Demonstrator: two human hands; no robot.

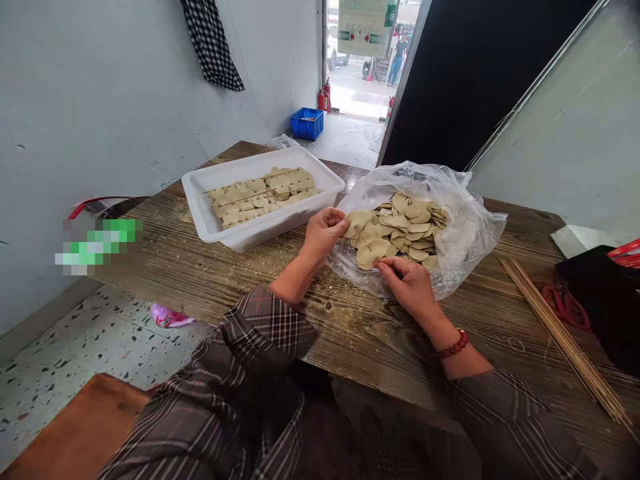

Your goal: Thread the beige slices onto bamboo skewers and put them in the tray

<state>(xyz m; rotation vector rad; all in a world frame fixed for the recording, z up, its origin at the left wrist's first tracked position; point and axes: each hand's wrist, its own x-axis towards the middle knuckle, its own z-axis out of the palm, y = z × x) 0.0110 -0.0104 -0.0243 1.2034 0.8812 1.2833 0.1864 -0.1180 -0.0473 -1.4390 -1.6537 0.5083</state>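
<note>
Between my two hands, several thin, round, beige slices (374,252) are bunched at the near left side of a clear plastic bag (463,230). A short piece of a thin wooden skewer shows among them. My left hand (323,237) is closed, pinching the edge of a slice with thumb and fingers. Lower and to the right, my right hand (411,287) is closed in a pinch at the near edge of the bunch, on what looks like the skewer's end. Loose slices (413,223) are piled in the open bag behind.
A white plastic tray (207,230) holding skewered slices stands left on the wooden table (280,287). Bare skewers (565,333) lie at the right, beside red-handled scissors (565,307) and a black cloth or bag (600,293). A blue crate (307,125) sits on the floor beyond.
</note>
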